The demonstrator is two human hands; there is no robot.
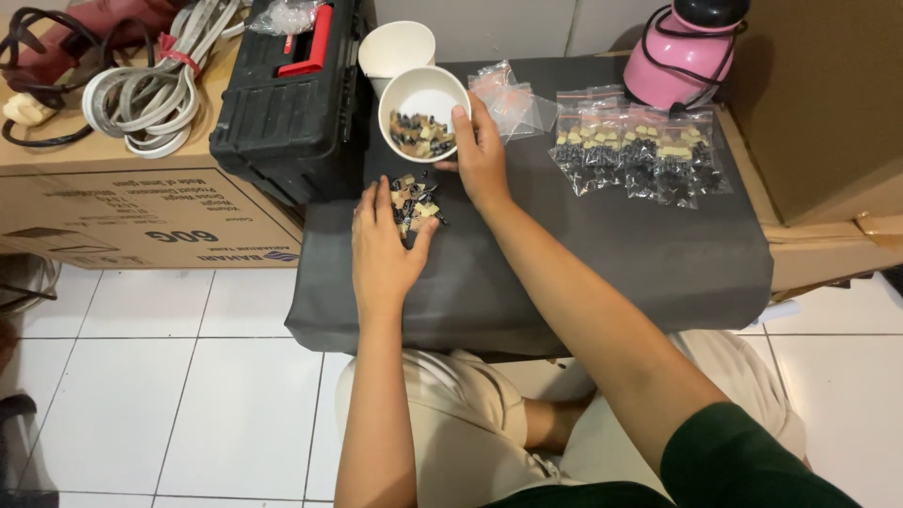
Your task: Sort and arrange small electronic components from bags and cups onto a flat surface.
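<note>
- From the head camera we see the left hand (384,246) lying flat on the dark grey mat (602,254), fingers spread a little and holding nothing, its fingertips touching a small pile of black and tan pieces (415,201).
- The right hand (481,150) reaches across just above that pile and grips the near rim of a white paper cup (423,111), thumb over the edge and fingers closed on the wall.
- We see the cup tipped toward us, more of the same black and tan pieces lying in its bottom; it sits at the mat's far left, just beside the pile.
- A second white cup (396,47) stands right behind it.
- To the right on the mat lie filled clear bags (640,150) in a row, with empty clear bags (513,99) between them and the cup.
- A black toolbox (287,94) rests left of the cups and a pink jug (682,52) at the far right.
</note>
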